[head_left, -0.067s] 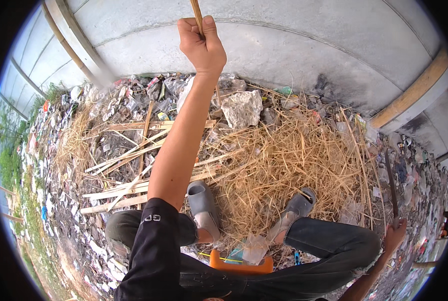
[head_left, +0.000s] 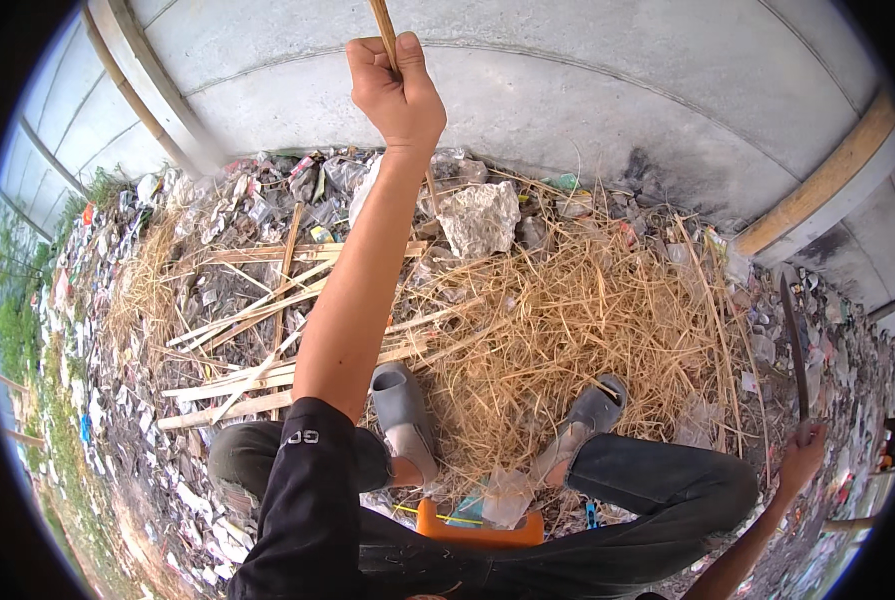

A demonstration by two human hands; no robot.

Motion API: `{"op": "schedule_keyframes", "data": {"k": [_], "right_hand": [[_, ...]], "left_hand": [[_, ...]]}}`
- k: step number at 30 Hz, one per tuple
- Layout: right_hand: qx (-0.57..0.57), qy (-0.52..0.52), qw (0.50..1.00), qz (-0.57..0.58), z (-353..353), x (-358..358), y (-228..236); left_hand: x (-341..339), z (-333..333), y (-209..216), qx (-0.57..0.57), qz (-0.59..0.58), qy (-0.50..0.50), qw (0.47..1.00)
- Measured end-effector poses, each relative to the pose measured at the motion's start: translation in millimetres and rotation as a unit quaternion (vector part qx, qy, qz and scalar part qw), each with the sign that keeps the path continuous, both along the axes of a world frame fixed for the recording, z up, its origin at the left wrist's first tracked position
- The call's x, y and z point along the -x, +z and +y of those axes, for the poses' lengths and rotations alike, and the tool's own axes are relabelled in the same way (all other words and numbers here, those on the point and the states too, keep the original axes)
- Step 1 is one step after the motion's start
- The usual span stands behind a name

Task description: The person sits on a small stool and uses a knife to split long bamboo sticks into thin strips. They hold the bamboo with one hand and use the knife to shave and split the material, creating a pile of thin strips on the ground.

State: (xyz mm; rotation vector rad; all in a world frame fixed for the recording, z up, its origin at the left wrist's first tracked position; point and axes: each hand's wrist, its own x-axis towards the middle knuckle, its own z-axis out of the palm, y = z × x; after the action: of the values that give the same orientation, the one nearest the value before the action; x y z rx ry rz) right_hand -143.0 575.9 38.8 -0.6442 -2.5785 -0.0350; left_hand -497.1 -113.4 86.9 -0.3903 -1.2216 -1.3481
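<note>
My left hand (head_left: 397, 95) is raised in front of the grey wall, its fingers closed around a thin wooden stick (head_left: 382, 25). The stick's upper end runs out of the picture, and its lower part shows again below the fist, near a pale rock. Off to the right, my right hand (head_left: 800, 458) grips the handle of a machete (head_left: 794, 345). Its long dark blade points away from me, tilted slightly left, apart from the stick.
Split wooden strips (head_left: 247, 385) lie crossed on the left. Dry straw shavings (head_left: 577, 330) cover the ground around my grey clogs (head_left: 402, 400). A whitish rock (head_left: 479, 218) lies by the concrete wall (head_left: 607, 110). An orange stool (head_left: 482, 530) shows between my legs. Litter surrounds everything.
My right hand has risen a little and shifted right, lifting the machete with it. My left hand and the stick have drifted slightly left.
</note>
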Motion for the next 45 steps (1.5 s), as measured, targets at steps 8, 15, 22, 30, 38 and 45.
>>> {"op": "schedule_keyframes", "data": {"k": [8, 15, 22, 30, 38, 45], "right_hand": [[0.529, 0.338, 0.777, 0.043, -219, 138, 62], [0.661, 0.344, 0.648, -0.157, -382, 202, -89], [0.688, 0.304, 0.645, -0.133, -504, 203, -217], [0.582, 0.314, 0.737, -0.142, -529, 280, -238], [0.670, 0.433, 0.550, 0.247, -566, 273, -140], [0.589, 0.228, 0.754, -0.182, -533, 259, -304]], "left_hand": [[8, 6, 3, 0.013, -0.008, 0.000, 1.000], [13, 27, 7, -0.006, -0.043, -0.006, 0.999], [24, 16, 13, 0.012, -0.081, 0.017, 0.997], [43, -3, 15, -0.004, -0.062, 0.074, 0.995], [31, -54, 14, -0.049, -0.079, 0.077, 0.993], [50, -41, 6, -0.025, -0.072, 0.092, 0.993]]}}
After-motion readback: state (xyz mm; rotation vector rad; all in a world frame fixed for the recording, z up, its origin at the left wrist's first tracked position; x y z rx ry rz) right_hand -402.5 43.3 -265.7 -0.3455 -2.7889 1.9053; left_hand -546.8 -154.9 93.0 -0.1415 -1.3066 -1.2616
